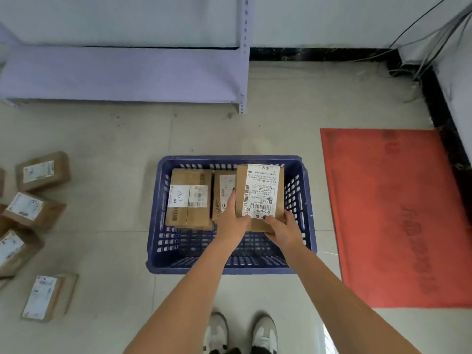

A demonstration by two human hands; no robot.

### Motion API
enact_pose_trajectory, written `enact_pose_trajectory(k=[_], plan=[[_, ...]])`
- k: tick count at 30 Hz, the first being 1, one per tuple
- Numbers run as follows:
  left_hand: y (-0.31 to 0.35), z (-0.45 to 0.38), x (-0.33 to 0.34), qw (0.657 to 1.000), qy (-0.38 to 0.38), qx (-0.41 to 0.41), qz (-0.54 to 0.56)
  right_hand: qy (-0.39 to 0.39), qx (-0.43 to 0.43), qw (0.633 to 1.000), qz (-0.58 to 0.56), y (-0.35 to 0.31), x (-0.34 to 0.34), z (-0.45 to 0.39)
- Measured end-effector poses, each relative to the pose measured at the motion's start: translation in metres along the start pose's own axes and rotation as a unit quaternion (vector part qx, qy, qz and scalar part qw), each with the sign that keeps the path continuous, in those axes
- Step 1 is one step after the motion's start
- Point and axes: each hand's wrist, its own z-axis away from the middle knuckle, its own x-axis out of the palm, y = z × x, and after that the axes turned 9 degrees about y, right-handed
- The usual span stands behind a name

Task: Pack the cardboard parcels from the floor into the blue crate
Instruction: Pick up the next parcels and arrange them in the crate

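Observation:
A blue slatted crate (155, 251) stands on the floor in front of me. Both hands hold one cardboard parcel (260, 192) with a white shipping label over the crate's right side: my left hand (233, 218) grips its left edge and my right hand (283, 231) its near right corner. Inside the crate lie a large taped parcel (189, 198) at the left and a smaller one (223, 192) in the middle, partly hidden by the held parcel. Several labelled parcels lie on the floor at the left, among them one at the far left (42, 171) and one near me (47, 296).
A grey metal shelf unit (127, 72) stands low against the wall behind the crate. A red doormat (398, 215) lies to the right. Cables (419, 60) trail down the right corner. My white shoes (240, 333) are just behind the crate.

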Motion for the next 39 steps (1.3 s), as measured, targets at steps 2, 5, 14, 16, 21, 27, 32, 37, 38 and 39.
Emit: enact_pose_trajectory(k=[2, 5, 14, 16, 21, 27, 32, 37, 38, 39], plan=[[-0.012, -0.009, 0.02, 1.0, -0.022, -0.012, -0.004, 0.013, 0.018, 1.0, -0.008, 0.015, -0.006, -0.019], [-0.025, -0.025, 0.043, 0.999, -0.04, -0.021, -0.003, 0.021, 0.046, 0.998, -0.024, 0.03, -0.011, -0.047], [-0.066, -0.108, 0.095, 0.982, -0.053, 0.001, -0.183, 0.018, 0.087, 0.995, -0.054, 0.043, 0.004, -0.152], [-0.072, -0.117, 0.104, 0.978, -0.053, 0.004, -0.2, 0.022, 0.084, 0.995, -0.05, 0.041, 0.01, -0.169], [-0.078, -0.124, 0.112, 0.982, -0.016, 0.019, -0.187, 0.008, 0.041, 0.999, -0.003, 0.037, 0.028, -0.188], [-0.071, -0.124, 0.112, 0.987, 0.101, -0.009, -0.125, 0.011, 0.068, 0.997, -0.023, 0.038, 0.031, -0.188], [-0.065, -0.122, 0.107, 0.992, 0.106, -0.044, -0.06, 0.007, 0.035, 0.994, 0.108, 0.042, 0.027, -0.186], [-0.062, -0.114, 0.098, 0.993, 0.082, -0.061, -0.052, -0.03, 0.024, 0.987, 0.155, 0.042, 0.023, -0.189], [-0.062, -0.111, 0.095, 0.994, 0.072, -0.061, -0.053, -0.036, 0.012, 0.984, 0.174, 0.04, 0.022, -0.189], [-0.061, -0.109, 0.091, 0.995, 0.062, -0.059, -0.054, -0.036, 0.001, 0.979, 0.199, 0.038, 0.021, -0.186]])
